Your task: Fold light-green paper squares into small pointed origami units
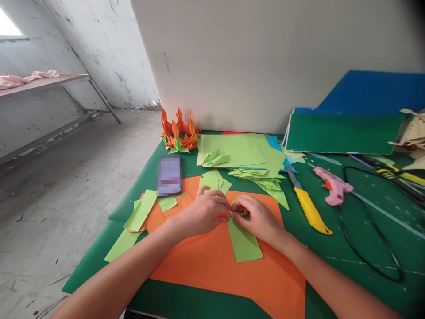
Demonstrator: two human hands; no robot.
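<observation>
Over a large orange sheet (212, 266), my left hand (209, 210) and my right hand (254, 215) meet with fingertips pinched at the top end of a green paper strip (244, 243). The strip's lower part lies flat on the orange sheet, and its upper end is partly hidden by my fingers. Just beyond my left hand are small folded green papers (217, 180). More green pieces (141, 210) lie to the left. Behind my hands, folded green leaf shapes (262, 177) are heaped beside green sheets (232, 148).
An orange and green paper crown (179, 133) stands at the back left, with a phone (169, 175) nearer. On the right lie a yellow cutter (310, 208), a pink glue gun (334, 186) with its black cable, and pliers (398, 177). A green board (341, 133) stands behind.
</observation>
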